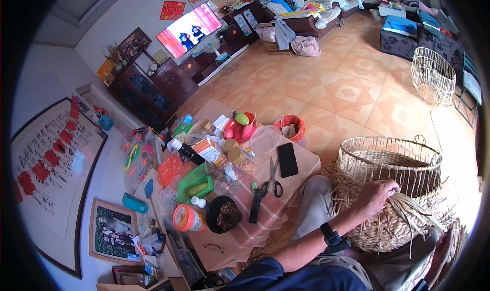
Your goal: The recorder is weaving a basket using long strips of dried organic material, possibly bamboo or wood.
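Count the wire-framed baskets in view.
2: the partly woven basket at lower right, and the bare wire basket on the tiled floor at upper right.

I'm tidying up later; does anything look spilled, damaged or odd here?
Nothing looks clearly spilled or broken. The basket looks shaggy, with loose strands poking out below its bare upper frame. On the cluttered table, the scissors lie, apparently ajar, beside the black phone.

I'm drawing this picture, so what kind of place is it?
Probably a living room in someone's home: there's a television, a dark patterned sofa and a framed photo.
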The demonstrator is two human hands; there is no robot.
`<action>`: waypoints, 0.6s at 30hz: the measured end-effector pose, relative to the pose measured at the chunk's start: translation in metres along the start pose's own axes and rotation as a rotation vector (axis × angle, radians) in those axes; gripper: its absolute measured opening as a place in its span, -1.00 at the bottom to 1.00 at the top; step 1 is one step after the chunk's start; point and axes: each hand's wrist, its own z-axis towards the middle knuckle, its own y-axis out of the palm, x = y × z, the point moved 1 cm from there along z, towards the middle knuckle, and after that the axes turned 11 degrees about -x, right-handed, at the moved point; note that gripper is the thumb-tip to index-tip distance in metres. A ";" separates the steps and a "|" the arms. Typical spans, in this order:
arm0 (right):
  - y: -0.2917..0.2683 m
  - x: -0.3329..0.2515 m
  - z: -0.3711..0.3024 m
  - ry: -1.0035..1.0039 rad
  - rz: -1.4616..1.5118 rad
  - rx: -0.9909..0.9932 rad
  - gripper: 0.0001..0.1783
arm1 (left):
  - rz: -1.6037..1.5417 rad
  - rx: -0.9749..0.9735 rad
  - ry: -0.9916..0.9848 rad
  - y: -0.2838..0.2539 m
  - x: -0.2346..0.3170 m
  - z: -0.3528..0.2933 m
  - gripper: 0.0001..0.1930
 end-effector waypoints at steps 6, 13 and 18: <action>0.088 0.007 -0.031 -0.044 0.189 0.169 -0.45 | 0.004 0.004 -0.005 0.006 0.004 0.002 -0.85; 0.061 0.037 -0.039 -0.080 0.417 0.368 -0.47 | -0.013 -0.019 -0.021 0.002 0.001 0.001 -0.88; -0.046 0.101 -0.037 -0.064 0.620 0.488 -0.47 | 0.028 -0.105 -0.126 -0.005 0.004 0.003 -0.88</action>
